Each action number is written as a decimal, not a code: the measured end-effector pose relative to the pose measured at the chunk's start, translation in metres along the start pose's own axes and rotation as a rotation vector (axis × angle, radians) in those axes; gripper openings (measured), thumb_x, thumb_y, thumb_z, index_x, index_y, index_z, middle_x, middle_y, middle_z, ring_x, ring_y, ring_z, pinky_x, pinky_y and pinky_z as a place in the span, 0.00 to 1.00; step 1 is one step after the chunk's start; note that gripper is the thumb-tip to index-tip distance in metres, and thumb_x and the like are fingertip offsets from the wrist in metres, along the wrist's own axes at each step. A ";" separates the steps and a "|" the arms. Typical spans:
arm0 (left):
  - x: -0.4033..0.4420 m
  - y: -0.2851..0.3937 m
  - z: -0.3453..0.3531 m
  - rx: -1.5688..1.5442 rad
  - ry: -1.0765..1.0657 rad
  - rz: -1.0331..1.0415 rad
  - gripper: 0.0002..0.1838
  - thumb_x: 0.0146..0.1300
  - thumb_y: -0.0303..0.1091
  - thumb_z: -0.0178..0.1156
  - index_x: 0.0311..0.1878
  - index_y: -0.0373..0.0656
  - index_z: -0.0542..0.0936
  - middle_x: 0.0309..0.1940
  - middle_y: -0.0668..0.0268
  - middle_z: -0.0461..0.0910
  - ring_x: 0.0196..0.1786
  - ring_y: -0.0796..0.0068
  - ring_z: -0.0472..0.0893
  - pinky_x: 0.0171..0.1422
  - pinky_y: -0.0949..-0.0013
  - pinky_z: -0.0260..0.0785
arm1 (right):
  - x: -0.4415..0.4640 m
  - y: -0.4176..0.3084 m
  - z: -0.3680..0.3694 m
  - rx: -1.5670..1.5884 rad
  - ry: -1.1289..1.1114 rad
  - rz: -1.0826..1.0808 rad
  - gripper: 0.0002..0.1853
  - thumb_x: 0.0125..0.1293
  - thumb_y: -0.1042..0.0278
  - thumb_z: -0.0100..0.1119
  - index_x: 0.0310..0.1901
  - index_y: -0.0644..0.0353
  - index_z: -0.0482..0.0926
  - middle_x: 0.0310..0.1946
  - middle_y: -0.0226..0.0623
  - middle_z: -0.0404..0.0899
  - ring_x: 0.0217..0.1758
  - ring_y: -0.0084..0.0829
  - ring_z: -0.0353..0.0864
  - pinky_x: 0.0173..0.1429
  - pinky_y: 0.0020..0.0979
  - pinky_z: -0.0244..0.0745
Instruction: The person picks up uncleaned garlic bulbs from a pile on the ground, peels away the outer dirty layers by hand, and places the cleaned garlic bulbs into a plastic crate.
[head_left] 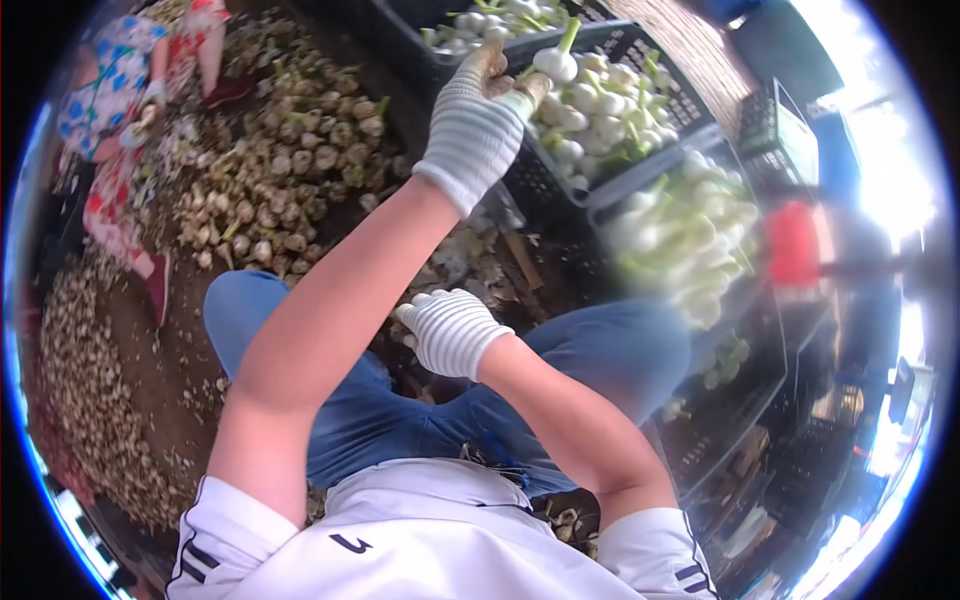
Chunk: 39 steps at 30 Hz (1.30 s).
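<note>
My left hand (475, 120), in a grey-and-white striped glove with soiled fingertips, reaches out over the black crates. Its thumb and fingers are apart. Just beyond the fingertips is a white garlic bulb (555, 66) with a short green stem, above the garlic in the crate; I cannot tell whether the thumb still touches it. My right hand (450, 333), in a matching glove, is low between my knees with its fingers curled closed. What it holds, if anything, is hidden from view.
A black crate (690, 95) holds trimmed garlic bulbs. Nearer my knee, another pile of garlic (685, 235) is blurred. Untrimmed garlic (300, 150) lies heaped on the ground at left. A person in floral clothing (115, 80) sits at the upper left. A red object (795, 243) is at right.
</note>
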<state>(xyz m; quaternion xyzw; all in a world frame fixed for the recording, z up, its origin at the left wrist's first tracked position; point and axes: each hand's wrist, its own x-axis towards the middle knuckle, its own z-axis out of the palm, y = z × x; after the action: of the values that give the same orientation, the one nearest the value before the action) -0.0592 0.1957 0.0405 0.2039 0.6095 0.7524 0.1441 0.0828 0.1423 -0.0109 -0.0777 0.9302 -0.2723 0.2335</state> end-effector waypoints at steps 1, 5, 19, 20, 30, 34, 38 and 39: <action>-0.022 0.028 0.008 -0.146 -0.195 -0.050 0.20 0.66 0.29 0.63 0.60 0.35 0.73 0.46 0.70 0.78 0.48 0.82 0.76 0.56 0.77 0.70 | -0.003 0.001 -0.004 -0.013 -0.008 0.023 0.14 0.62 0.64 0.57 0.47 0.60 0.81 0.44 0.48 0.83 0.50 0.46 0.82 0.54 0.44 0.75; -0.108 0.094 -0.008 0.294 -0.967 0.337 0.23 0.64 0.30 0.64 0.62 0.35 0.73 0.50 0.67 0.80 0.49 0.79 0.79 0.55 0.75 0.72 | 0.000 0.006 0.031 -0.034 0.176 0.006 0.14 0.62 0.64 0.57 0.48 0.59 0.81 0.45 0.45 0.82 0.52 0.43 0.82 0.57 0.42 0.74; -0.222 0.090 -0.100 0.361 -1.480 -0.003 0.22 0.65 0.33 0.63 0.60 0.36 0.74 0.48 0.65 0.81 0.47 0.76 0.80 0.53 0.72 0.73 | 0.004 -0.012 -0.001 -0.064 -0.139 -0.002 0.13 0.58 0.68 0.60 0.45 0.58 0.83 0.46 0.46 0.83 0.51 0.44 0.83 0.54 0.43 0.76; -0.223 0.091 -0.105 0.357 -1.480 -0.019 0.22 0.65 0.33 0.63 0.60 0.36 0.74 0.48 0.65 0.82 0.47 0.75 0.80 0.53 0.72 0.74 | 0.001 -0.013 -0.001 -0.043 -0.088 -0.019 0.13 0.60 0.66 0.59 0.45 0.60 0.82 0.43 0.48 0.83 0.49 0.46 0.82 0.53 0.44 0.76; -0.241 0.091 -0.114 0.352 -1.418 -0.091 0.21 0.65 0.35 0.62 0.59 0.36 0.75 0.47 0.64 0.82 0.46 0.73 0.81 0.51 0.70 0.74 | 0.004 -0.014 0.006 -0.047 -0.066 -0.005 0.13 0.64 0.64 0.57 0.47 0.61 0.79 0.44 0.46 0.81 0.51 0.46 0.80 0.56 0.43 0.74; -0.253 0.090 -0.116 0.402 -1.340 -0.073 0.21 0.66 0.35 0.61 0.59 0.36 0.76 0.46 0.63 0.83 0.46 0.71 0.82 0.50 0.69 0.75 | 0.005 -0.014 0.007 -0.027 -0.109 -0.007 0.13 0.64 0.64 0.57 0.46 0.61 0.79 0.44 0.48 0.81 0.51 0.47 0.81 0.56 0.44 0.75; -0.259 0.088 -0.119 0.433 -1.279 -0.051 0.21 0.66 0.36 0.61 0.58 0.36 0.76 0.46 0.63 0.83 0.45 0.70 0.82 0.50 0.68 0.75 | 0.006 -0.010 0.008 -0.070 -0.134 0.003 0.14 0.63 0.65 0.57 0.48 0.62 0.79 0.44 0.48 0.82 0.52 0.47 0.80 0.55 0.44 0.75; -0.260 0.087 -0.120 0.427 -1.265 -0.046 0.20 0.66 0.36 0.61 0.58 0.37 0.76 0.45 0.63 0.83 0.45 0.70 0.82 0.50 0.68 0.75 | 0.004 -0.010 0.008 -0.065 -0.145 0.023 0.14 0.63 0.65 0.57 0.48 0.61 0.79 0.44 0.48 0.82 0.52 0.48 0.80 0.55 0.44 0.75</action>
<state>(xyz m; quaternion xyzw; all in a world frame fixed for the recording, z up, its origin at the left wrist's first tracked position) 0.1133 -0.0467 0.0703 0.6170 0.5473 0.3474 0.4462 0.0830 0.1290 -0.0128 -0.0939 0.9201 -0.2329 0.3006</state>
